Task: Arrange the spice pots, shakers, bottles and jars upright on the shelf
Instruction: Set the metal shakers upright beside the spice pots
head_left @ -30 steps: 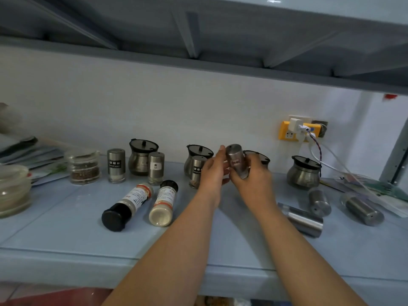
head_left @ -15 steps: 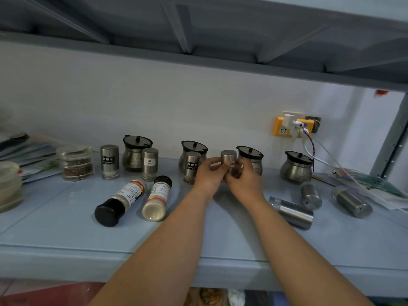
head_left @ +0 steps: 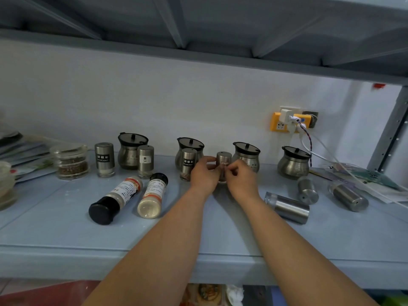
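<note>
now that the tilted shaker [head_left: 223,160] stands upright, one more done, our left hand [head_left: 204,174] and right hand [head_left: 241,181] pinch it.

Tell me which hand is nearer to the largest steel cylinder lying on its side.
Right. The right hand is just left of the steel cylinder, holding the upright shaker; the left hand is farther left, on that shaker's other side.

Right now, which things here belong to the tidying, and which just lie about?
Job: shaker between left hand and right hand; three upright shakers; four lidded pots; two fallen bottles; three fallen steel shakers; glass jar.
Idle: papers; yellow socket adapter; cables.
</note>
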A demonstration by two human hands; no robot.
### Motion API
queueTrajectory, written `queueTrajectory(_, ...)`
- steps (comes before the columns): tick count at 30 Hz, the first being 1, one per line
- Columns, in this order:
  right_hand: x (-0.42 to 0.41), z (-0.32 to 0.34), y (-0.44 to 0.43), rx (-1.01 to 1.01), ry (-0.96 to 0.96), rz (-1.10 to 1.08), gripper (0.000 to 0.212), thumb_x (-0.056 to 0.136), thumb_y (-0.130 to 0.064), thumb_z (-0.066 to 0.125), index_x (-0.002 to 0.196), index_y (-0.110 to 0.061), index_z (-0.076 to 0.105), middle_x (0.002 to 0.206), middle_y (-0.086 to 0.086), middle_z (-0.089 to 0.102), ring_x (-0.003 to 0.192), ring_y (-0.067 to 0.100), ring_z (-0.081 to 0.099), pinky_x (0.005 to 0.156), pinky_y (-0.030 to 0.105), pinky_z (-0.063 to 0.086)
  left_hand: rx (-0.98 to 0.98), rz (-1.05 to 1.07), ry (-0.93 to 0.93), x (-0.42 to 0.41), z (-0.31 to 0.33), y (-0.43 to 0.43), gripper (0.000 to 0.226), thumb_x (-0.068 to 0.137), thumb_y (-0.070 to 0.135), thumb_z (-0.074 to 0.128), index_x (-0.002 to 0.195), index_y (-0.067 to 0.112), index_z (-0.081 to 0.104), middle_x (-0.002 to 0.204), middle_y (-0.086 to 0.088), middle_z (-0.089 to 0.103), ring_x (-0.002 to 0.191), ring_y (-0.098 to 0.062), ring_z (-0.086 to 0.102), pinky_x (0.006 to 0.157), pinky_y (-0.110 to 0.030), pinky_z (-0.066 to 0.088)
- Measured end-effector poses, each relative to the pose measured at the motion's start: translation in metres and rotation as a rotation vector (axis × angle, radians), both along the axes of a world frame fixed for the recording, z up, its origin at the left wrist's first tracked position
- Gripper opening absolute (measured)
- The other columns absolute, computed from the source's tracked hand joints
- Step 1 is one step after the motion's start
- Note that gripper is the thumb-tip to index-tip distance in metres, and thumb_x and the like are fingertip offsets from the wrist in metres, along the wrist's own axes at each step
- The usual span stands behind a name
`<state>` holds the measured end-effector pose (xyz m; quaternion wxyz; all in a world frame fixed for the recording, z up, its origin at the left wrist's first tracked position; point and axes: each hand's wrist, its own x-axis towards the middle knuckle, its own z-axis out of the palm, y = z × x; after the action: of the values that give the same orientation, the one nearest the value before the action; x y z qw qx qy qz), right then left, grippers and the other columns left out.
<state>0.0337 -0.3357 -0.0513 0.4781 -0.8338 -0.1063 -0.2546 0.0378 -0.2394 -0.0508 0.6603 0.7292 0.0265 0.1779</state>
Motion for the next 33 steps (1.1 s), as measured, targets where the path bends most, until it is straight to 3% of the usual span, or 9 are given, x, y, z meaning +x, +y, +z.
queueTrajectory(5, 0.000, -0.001, 0.000, -0.021, -0.013, -0.091, 0.017, 0.090, -0.012, 0.054, 0.081, 0.003, 0.057, 0.079, 0.018, 0.062, 0.070, 0.021, 0.052, 0.060, 0.025, 0.034, 0.062, 0.034, 0.009, -0.002, -0.001, 0.000, 0.029, 0.083, 0.016, 0.068, 0.108, 0.008, 0.058, 0.109, -0.015, 0.068, 0.098, -0.025, 0.066, 0.083, -0.029, 0.051)
queueTrajectory(9, -0.005, 0.000, 0.001, -0.059, -0.052, -0.130, 0.007, 0.088, -0.008, 0.055, 0.084, -0.005, 0.049, 0.080, 0.015, 0.055, 0.071, 0.022, 0.048, 0.054, 0.021, 0.025, 0.187, 0.065, 0.021, -0.005, 0.001, 0.000, 0.031, 0.083, 0.012, 0.066, 0.112, 0.007, 0.056, 0.109, -0.015, 0.068, 0.099, -0.025, 0.065, 0.080, -0.025, 0.046)
queueTrajectory(14, 0.003, -0.004, 0.002, -0.142, 0.127, -0.149, 0.025, 0.087, -0.011, 0.054, 0.107, 0.003, 0.057, 0.109, 0.023, 0.060, 0.100, 0.035, 0.057, 0.076, 0.031, 0.044, 0.351, 0.125, 0.058, -0.007, 0.000, 0.001, 0.028, 0.085, 0.011, 0.062, 0.113, 0.006, 0.061, 0.113, -0.016, 0.068, 0.103, -0.028, 0.065, 0.086, -0.028, 0.049)
queueTrajectory(21, 0.005, -0.005, 0.002, -0.169, 0.239, -0.092, 0.024, 0.087, -0.016, 0.052, 0.099, 0.003, 0.061, 0.105, 0.024, 0.061, 0.094, 0.033, 0.058, 0.068, 0.024, 0.034, 0.381, 0.015, 0.063, -0.013, 0.002, -0.001, 0.036, 0.090, 0.009, 0.054, 0.126, 0.006, 0.057, 0.126, -0.014, 0.062, 0.118, -0.023, 0.057, 0.095, -0.021, 0.040)
queueTrajectory(24, 0.004, -0.004, 0.002, -0.182, 0.255, -0.082, 0.025, 0.090, -0.019, 0.052, 0.098, 0.003, 0.062, 0.103, 0.023, 0.062, 0.086, 0.029, 0.056, 0.056, 0.022, 0.032, 0.392, 0.011, 0.063, -0.014, 0.002, -0.002, 0.035, 0.092, 0.007, 0.048, 0.126, 0.006, 0.057, 0.129, -0.014, 0.060, 0.121, -0.024, 0.055, 0.098, -0.023, 0.038)
queueTrajectory(28, 0.005, -0.005, 0.002, -0.188, 0.265, -0.079, 0.028, 0.089, -0.021, 0.053, 0.101, 0.002, 0.063, 0.104, 0.022, 0.063, 0.093, 0.031, 0.059, 0.066, 0.023, 0.034, 0.424, 0.007, 0.059, -0.015, 0.002, -0.003, 0.034, 0.091, 0.005, 0.045, 0.120, 0.006, 0.062, 0.126, -0.014, 0.062, 0.120, -0.026, 0.055, 0.097, -0.025, 0.040)
queueTrajectory(33, 0.001, -0.002, 0.001, -0.205, 0.251, -0.051, 0.019, 0.087, -0.014, 0.051, 0.090, -0.001, 0.064, 0.096, 0.021, 0.065, 0.079, 0.024, 0.054, 0.049, 0.017, 0.030, 0.431, 0.019, 0.074, -0.013, 0.001, -0.003, 0.032, 0.090, 0.005, 0.046, 0.116, 0.004, 0.064, 0.120, -0.016, 0.065, 0.115, -0.027, 0.058, 0.091, -0.023, 0.041)
